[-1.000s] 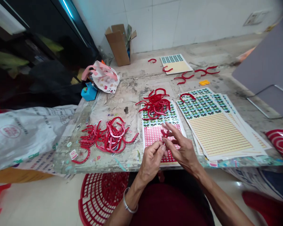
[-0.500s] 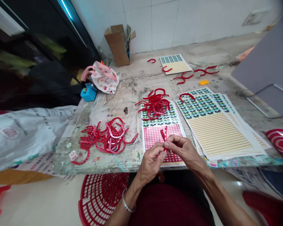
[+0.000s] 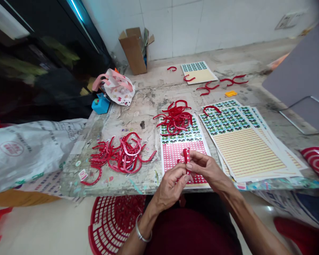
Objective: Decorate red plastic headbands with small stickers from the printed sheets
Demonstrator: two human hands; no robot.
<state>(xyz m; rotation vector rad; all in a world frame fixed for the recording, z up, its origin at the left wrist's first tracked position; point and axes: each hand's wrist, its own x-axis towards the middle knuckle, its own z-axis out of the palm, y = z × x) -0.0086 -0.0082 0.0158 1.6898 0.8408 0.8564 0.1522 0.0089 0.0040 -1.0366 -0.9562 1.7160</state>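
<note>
Both hands meet over a sticker sheet (image 3: pixel 168 156), green and blue pictures at its top and pink-red rows with white marks below. My left hand (image 3: pixel 172 186) is closed on the lower part of a red curved band (image 3: pixel 185 154), held upright. My right hand (image 3: pixel 206 168) pinches the same band from the right. A strip with white marks shows along the band; fingers hide its lower part. A heap of red bands (image 3: pixel 177 118) lies on the sheet's upper part. Left of it, a second heap of red and pink bands (image 3: pixel 126 156) rests on the table.
At right lie fanned sticker sheets (image 3: pixel 252 152) with one red band (image 3: pixel 211 108) on top. Farther back are another sheet (image 3: pixel 199 72), loose red bands and a yellow piece (image 3: pixel 231 94). A cardboard box (image 3: pixel 134 51), cloth bag (image 3: pixel 119 88) and red basket (image 3: pixel 106 223) surround the workspace.
The red band has turned slightly between my fingers, and more of its white-marked side shows. My right fingers have shifted a little along it. The heaps and sheets lie as before.
</note>
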